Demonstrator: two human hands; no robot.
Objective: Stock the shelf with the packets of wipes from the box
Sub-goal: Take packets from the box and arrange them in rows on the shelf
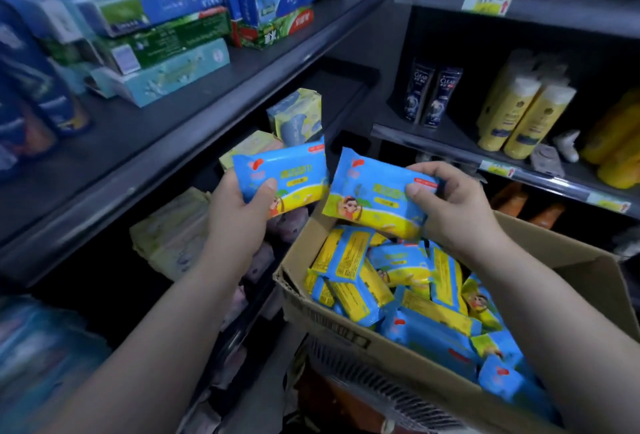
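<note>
My left hand (239, 215) grips a blue and yellow packet of wipes (287, 174) in front of the dark middle shelf (166, 170). My right hand (450, 201) grips a second, matching packet (374, 201) just above the open cardboard box (332, 326). The two packets are side by side, almost touching. Several more of the same packets (408, 291) lie jumbled inside the box. On the shelf behind my left hand stand a few pale green and blue packets (294, 115).
Toothpaste boxes (166, 52) fill the upper left shelf. On the right shelving stand two dark shampoo tubes (433, 94) and yellow bottles (526, 115). Pale packets (173, 232) lie low on the left. A plastic crate (374, 392) sits under the box.
</note>
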